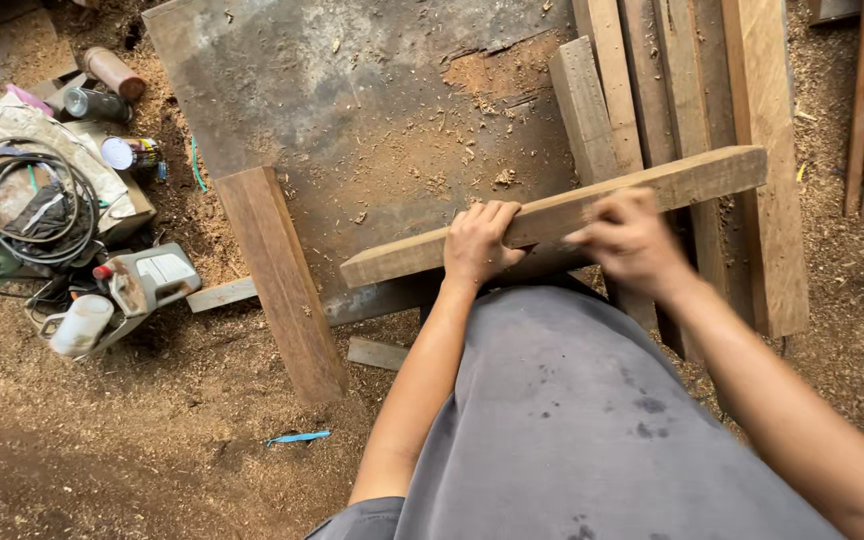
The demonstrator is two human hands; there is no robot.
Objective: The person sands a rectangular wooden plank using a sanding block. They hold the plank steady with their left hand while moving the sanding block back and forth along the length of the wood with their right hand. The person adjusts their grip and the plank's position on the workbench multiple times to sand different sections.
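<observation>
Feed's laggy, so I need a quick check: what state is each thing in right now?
Wooden plank: lifted, tilted, held in both hands.
Left hand: grip closed on plank.
Right hand: blurred, on plank.
Short board: lying flat.
Cable: coiled.
Metal sheet: sawdust-strewn.

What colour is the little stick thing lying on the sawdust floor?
Bright blue; the thin stick shows in the head view.

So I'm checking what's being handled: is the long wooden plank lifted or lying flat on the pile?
Lifted: both hands, left hand and right hand, grip the long wooden plank, held slanted above the stacked planks.
</observation>
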